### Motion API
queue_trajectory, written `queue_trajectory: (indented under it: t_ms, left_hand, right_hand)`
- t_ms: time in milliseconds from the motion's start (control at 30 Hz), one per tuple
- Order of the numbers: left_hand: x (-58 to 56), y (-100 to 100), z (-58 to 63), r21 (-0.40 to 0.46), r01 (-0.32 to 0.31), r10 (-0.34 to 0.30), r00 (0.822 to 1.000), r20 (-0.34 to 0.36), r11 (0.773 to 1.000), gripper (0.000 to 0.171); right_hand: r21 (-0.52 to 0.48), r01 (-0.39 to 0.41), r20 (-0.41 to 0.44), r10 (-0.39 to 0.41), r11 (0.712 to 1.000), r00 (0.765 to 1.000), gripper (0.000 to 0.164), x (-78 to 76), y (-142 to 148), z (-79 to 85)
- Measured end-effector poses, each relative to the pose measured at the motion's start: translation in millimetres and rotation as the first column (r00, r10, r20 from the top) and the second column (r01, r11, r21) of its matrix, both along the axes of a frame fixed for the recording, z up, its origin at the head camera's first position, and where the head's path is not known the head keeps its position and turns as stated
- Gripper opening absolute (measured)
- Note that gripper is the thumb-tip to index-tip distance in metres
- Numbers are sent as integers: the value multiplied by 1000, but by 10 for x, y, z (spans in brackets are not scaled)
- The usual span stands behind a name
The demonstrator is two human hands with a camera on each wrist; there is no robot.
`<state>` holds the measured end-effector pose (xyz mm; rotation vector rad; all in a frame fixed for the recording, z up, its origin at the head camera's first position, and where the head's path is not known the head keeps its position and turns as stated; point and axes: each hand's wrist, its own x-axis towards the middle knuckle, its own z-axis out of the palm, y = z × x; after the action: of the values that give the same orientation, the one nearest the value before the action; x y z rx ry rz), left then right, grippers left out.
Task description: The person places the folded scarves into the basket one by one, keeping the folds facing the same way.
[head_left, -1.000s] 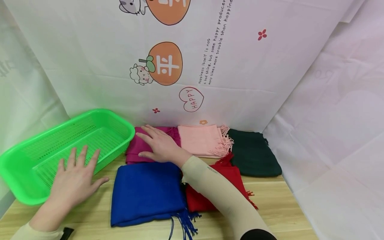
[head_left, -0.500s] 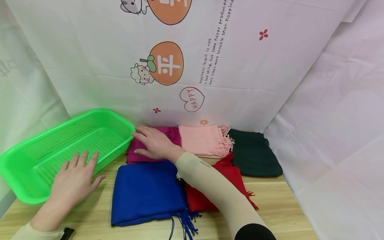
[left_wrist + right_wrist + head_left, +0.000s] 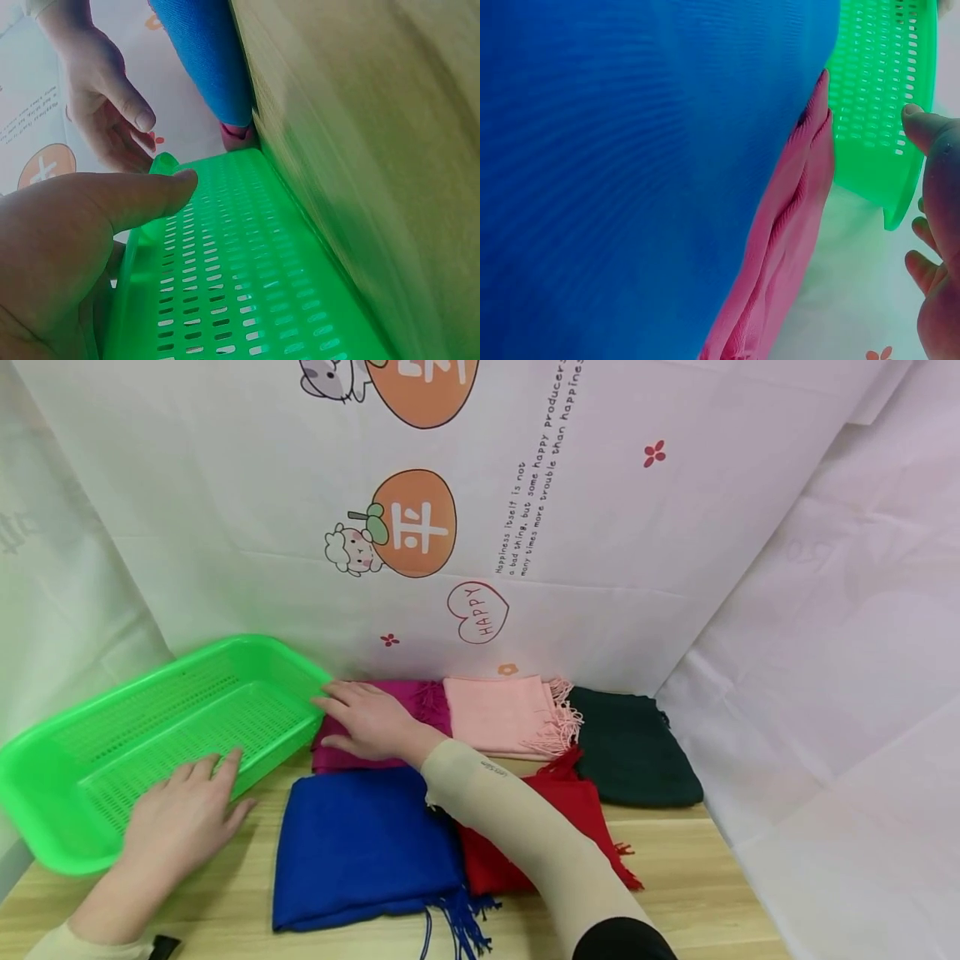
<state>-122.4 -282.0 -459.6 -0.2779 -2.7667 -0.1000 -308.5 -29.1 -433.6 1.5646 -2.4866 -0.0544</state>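
Observation:
A green perforated plastic basket (image 3: 157, 685) stands at the left of the table, with nothing inside. My left hand (image 3: 176, 814) is at its near long side, fingers reaching over the rim and thumb outside; the left wrist view shows the thumb (image 3: 142, 199) beside the wall. My right hand (image 3: 371, 720) hovers above the folded magenta scarf (image 3: 408, 693), its fingertips at the basket's right end. In the right wrist view its thumb (image 3: 926, 127) lies near the basket rim, fingers loosely bent; contact is hard to tell. A folded blue scarf (image 3: 360, 852) lies under the right wrist.
Folded scarves in pink (image 3: 495, 714) and dark green (image 3: 633, 747) lie along the back. A red scarf (image 3: 600, 835) lies partly under the right forearm. White printed cloth (image 3: 585, 527) hangs behind and on both sides of the wooden table (image 3: 690, 868).
My right hand has moved left, from over the magenta scarf to the basket's right end. My left hand has lowered slightly toward the near rim, its fingers less spread. The basket has stayed put.

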Motion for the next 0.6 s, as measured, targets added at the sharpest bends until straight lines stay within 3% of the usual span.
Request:
queue_trajectory:
  t_ms: [600]
  left_hand:
    - [36,20,118,10,-18,16,995,101,1000,64]
  right_hand:
    - [-9,9,-38,-10,1000,999,52,-56,-152,-96]
